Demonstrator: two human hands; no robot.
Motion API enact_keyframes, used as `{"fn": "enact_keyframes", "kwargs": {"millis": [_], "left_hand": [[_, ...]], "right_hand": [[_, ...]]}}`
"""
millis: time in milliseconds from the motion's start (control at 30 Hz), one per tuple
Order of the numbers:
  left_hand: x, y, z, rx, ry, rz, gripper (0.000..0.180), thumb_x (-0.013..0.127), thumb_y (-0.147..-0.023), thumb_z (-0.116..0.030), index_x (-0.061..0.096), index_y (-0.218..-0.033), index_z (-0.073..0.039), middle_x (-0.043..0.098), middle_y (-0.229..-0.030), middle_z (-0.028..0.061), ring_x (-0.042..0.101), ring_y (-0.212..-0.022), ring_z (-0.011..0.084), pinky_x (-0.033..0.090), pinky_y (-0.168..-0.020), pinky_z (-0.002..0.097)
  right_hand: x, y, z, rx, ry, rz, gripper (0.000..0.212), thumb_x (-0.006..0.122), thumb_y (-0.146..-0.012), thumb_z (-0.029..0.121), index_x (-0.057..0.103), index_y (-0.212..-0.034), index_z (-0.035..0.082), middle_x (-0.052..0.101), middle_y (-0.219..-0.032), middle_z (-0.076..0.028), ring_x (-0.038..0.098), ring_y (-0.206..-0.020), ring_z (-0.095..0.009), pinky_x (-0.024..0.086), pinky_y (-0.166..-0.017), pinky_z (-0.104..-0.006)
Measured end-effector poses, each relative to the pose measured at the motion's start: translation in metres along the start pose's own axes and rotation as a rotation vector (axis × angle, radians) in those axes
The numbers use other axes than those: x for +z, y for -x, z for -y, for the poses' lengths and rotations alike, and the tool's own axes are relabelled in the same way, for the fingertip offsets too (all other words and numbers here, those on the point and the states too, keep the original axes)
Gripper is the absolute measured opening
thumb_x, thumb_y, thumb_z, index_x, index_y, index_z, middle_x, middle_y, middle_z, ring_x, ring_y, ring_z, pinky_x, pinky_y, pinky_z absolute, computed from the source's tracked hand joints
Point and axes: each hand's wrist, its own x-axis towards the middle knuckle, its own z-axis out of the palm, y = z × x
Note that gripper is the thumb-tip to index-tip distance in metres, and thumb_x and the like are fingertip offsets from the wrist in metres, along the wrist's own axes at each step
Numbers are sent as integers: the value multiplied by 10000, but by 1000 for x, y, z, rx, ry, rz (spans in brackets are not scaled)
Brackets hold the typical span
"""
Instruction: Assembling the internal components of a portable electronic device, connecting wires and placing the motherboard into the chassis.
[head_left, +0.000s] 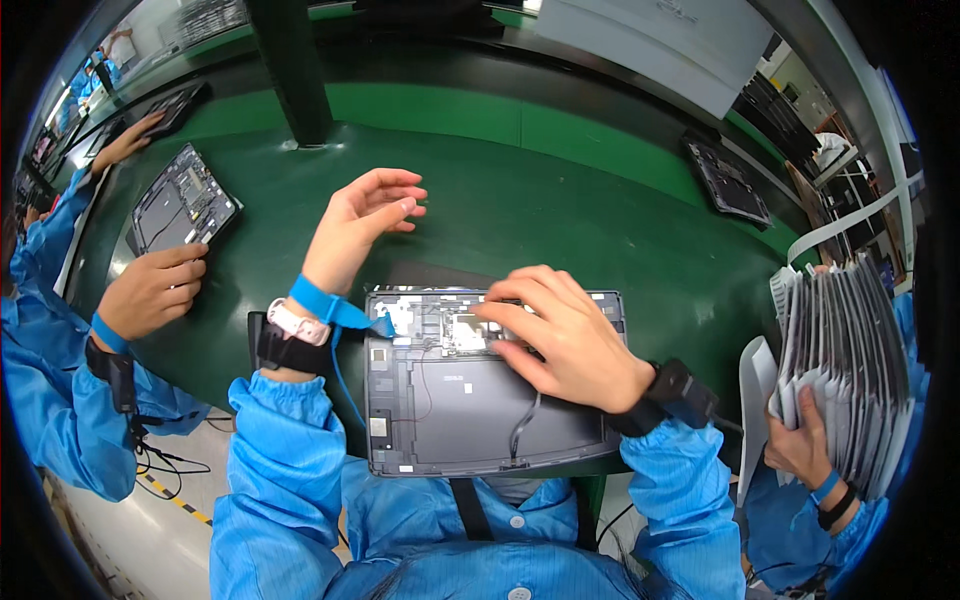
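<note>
An opened dark grey tablet housing (480,400) lies flat in front of me at the table's near edge, its circuit board along the far side. Over that board is my right hand (565,340), palm down, with thumb and index fingertips apart and close to the metal-covered middle part. A black cable (522,425) runs from under this hand to the housing's near edge. My left hand (365,220) is raised beyond the housing's far left corner, fingers loosely bent and holding nothing. A blue wrist strap (330,305) on that arm hangs its loose end over the board's left corner.
At left, a co-worker's hand (155,290) touches another opened housing (185,205). On the right, a person's hand (800,440) holds a stack of thin grey-white sheets (840,370). Another opened housing (728,180) lies far right. A dark post (290,70) stands at the table's back.
</note>
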Motion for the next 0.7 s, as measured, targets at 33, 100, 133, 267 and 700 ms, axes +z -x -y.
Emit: {"fn": "enact_keyframes", "kwargs": {"millis": [33, 100, 133, 267, 700], "left_hand": [[-1, -1, 7, 3, -4, -8, 293, 571, -833, -71, 535, -1113, 7, 594, -1044, 95, 579, -942, 156, 464, -805, 272], [2, -6, 22, 23, -24, -72, 276, 565, -843, -87, 537, -1101, 6, 600, -1015, 98, 589, -894, 149, 475, -746, 258], [4, -7, 29, 40, -52, -80, 261, 564, -841, -82, 541, -1082, 15, 611, -981, 99, 614, -832, 150, 490, -695, 245], [4, -10, 37, 38, -98, -84, 252, 551, -828, -64, 550, -1066, 19, 620, -938, 101, 619, -807, 146, 488, -688, 241], [3, -13, 36, 17, -207, -70, 244, 526, -852, -92, 553, -1068, 16, 625, -939, 95, 594, -814, 125, 474, -716, 236]], "right_hand": [[4, -6, -3, -25, -27, 57, 362, 661, -737, 163, 568, -1069, 54, 527, -1027, -80, 485, -993, -240, 396, -809, -352], [14, -11, -8, -45, -12, 89, 380, 668, -739, 199, 568, -1081, 66, 527, -1029, -75, 481, -992, -235, 389, -817, -348], [19, -14, -9, -59, 6, 120, 399, 675, -741, 235, 569, -1092, 77, 527, -1031, -70, 477, -992, -229, 381, -826, -344], [22, -15, -12, -84, 34, 153, 390, 695, -728, 265, 613, -1087, 139, 525, -1025, -55, 473, -987, -240, 386, -849, -368], [25, -18, -18, -100, 21, 117, 368, 665, -745, 339, 594, -1035, 123, 542, -1021, -37, 461, -1016, -215, 365, -836, -337]]}}
